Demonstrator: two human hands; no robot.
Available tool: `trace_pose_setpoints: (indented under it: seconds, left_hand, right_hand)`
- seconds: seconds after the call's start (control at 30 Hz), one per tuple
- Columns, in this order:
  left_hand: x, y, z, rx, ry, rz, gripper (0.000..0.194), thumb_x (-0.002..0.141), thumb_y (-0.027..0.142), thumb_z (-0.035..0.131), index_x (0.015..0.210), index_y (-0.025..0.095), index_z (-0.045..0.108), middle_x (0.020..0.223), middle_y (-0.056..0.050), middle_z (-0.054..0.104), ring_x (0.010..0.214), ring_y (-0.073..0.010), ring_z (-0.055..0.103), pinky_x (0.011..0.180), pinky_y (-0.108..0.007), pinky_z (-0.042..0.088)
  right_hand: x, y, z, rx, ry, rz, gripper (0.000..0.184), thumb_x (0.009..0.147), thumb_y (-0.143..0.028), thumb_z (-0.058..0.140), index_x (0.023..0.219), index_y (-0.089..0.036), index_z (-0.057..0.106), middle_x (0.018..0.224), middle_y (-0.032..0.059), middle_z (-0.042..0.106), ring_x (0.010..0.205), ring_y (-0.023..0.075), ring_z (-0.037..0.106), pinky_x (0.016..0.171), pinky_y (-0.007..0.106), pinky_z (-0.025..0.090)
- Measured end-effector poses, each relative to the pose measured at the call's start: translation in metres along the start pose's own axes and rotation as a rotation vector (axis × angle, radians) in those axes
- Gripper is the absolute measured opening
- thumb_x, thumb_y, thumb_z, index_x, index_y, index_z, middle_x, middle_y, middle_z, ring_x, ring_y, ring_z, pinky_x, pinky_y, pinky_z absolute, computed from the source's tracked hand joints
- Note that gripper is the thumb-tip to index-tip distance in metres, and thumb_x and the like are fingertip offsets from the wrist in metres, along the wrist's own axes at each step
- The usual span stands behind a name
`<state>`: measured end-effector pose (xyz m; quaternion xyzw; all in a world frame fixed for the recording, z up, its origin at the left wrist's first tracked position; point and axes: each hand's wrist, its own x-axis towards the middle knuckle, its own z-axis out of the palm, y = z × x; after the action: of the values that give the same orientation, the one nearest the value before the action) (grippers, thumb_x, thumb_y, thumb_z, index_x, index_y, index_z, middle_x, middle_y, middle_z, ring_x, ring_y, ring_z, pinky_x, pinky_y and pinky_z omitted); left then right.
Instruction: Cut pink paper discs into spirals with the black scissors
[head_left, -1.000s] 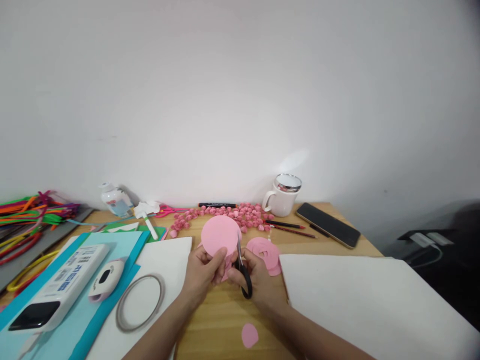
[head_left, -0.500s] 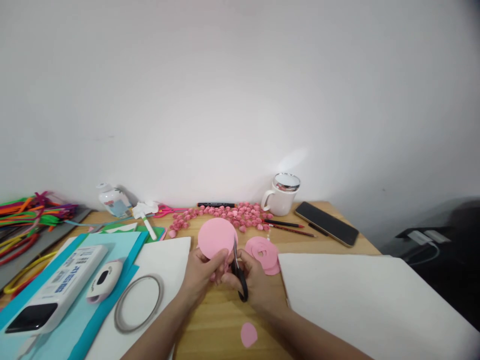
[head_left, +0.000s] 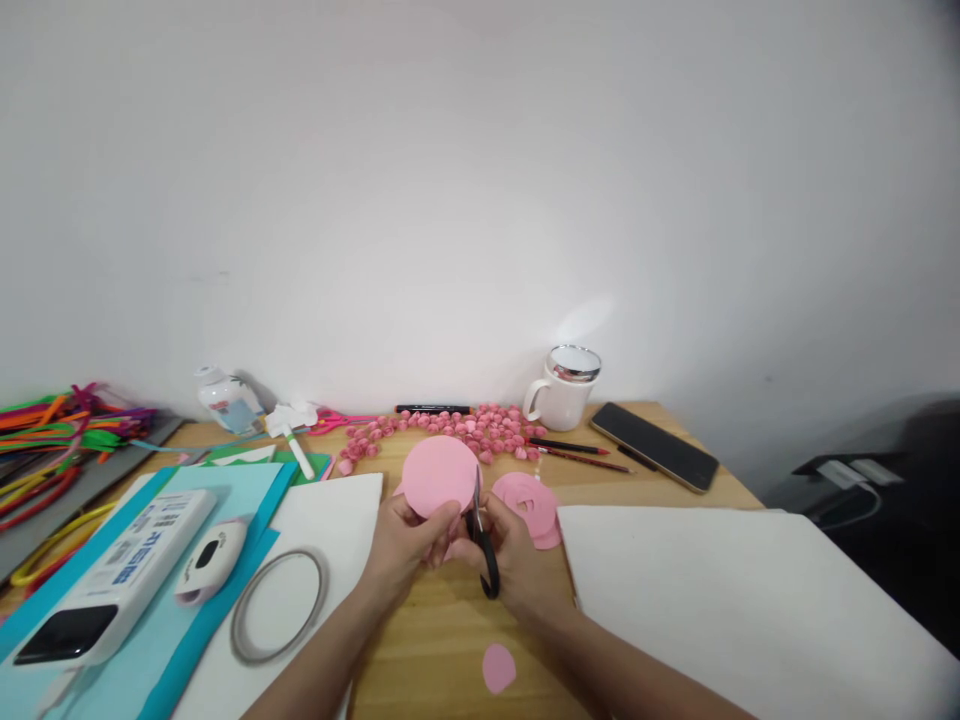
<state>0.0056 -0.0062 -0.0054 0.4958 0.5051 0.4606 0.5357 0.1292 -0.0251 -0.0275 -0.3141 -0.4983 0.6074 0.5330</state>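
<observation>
Pinched between the thumb and fingers of my left hand (head_left: 405, 545) is a round pink paper disc (head_left: 439, 473), held up above the table. My right hand (head_left: 517, 560) grips black-handled scissors (head_left: 490, 562), whose blades point upward at the disc's right edge. Below the disc, a strip of pink paper hangs partly hidden by my fingers. A small pink paper piece (head_left: 499, 668) lies on the wood in front of me. Just beyond my right hand rest several pink paper rounds (head_left: 527, 500), overlapping in a pile.
Many small pink rolled paper flowers (head_left: 480, 428) spread along the back, near a white mug (head_left: 564, 390), pencils (head_left: 585, 458) and a phone (head_left: 652, 447). White sheets (head_left: 735, 590) lie at right. A tape roll (head_left: 319, 600), power bank (head_left: 124, 570) and blue paper (head_left: 225, 580) occupy the left.
Both hands have shifted slightly right with the disc and scissors. The disc has turned a little, and the blades now sit lower against its right edge.
</observation>
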Motion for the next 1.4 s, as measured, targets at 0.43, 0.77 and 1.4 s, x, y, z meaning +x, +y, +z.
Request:
trace_pose_setpoints:
  seconds: [0.43,0.77,1.4]
  left_hand:
    - [0.000,0.001,0.000,-0.053,0.031,0.006,0.041,0.062,0.036,0.066,0.035,0.015,0.044,0.026,0.004,0.042,0.027,-0.0050,0.034,0.034,-0.019,0.025]
    - [-0.001,0.004,0.002,-0.100,0.007,-0.018,0.040,0.063,0.037,0.066,0.036,0.013,0.049,0.028,0.003,0.043,0.029,-0.0041,0.035,0.034,-0.018,0.023]
    - [0.006,-0.008,-0.003,-0.120,0.021,-0.038,0.042,0.061,0.040,0.067,0.035,0.014,0.047,0.027,0.002,0.042,0.028,-0.0052,0.033,0.034,-0.020,0.022]
  right_hand:
    - [-0.001,0.003,-0.003,-0.037,0.055,0.076,0.026,0.066,-0.028,0.069,0.080,-0.018,0.049,0.063,-0.0035,0.053,0.054,0.0092,0.044,0.048,0.019,0.032]
    - [-0.002,-0.008,0.003,-0.010,-0.022,0.050,0.020,0.069,-0.029,0.067,0.076,-0.019,0.051,0.064,-0.0028,0.054,0.058,0.0111,0.048,0.053,0.022,0.033]
    - [-0.004,-0.003,0.000,-0.070,0.006,0.121,0.026,0.065,-0.034,0.069,0.077,-0.018,0.053,0.055,-0.0060,0.046,0.048,0.0077,0.039,0.044,0.019,0.030]
